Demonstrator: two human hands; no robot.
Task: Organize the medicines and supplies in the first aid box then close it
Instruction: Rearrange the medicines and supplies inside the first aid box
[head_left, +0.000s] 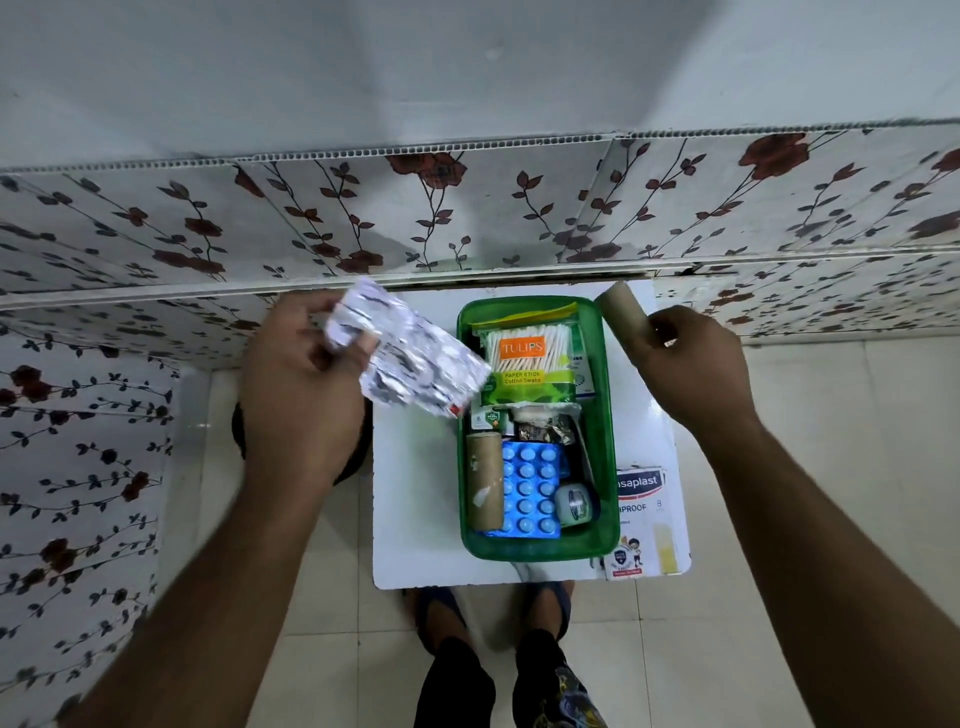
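Note:
An open green first aid box (609, 415) sits on a small white table (410, 499). Inside lie a pack of cotton swabs (527, 364), a brown bandage roll (484, 486), a blue tablet strip (530, 488), a small pale green jar (574, 505) and some small packets. My left hand (306, 374) holds silver foil tablet strips (415, 358) just left of the box, above its rim. My right hand (691, 358) grips a second brown roll (623, 317) at the box's far right corner.
A Hansaplast plaster box (649, 519) lies on the table to the right of the green box. A floral-patterned wall ledge (467, 228) runs behind the table. My feet (493, 623) stand on the tiled floor below. A dark round object (358, 447) sits left of the table, under my left hand.

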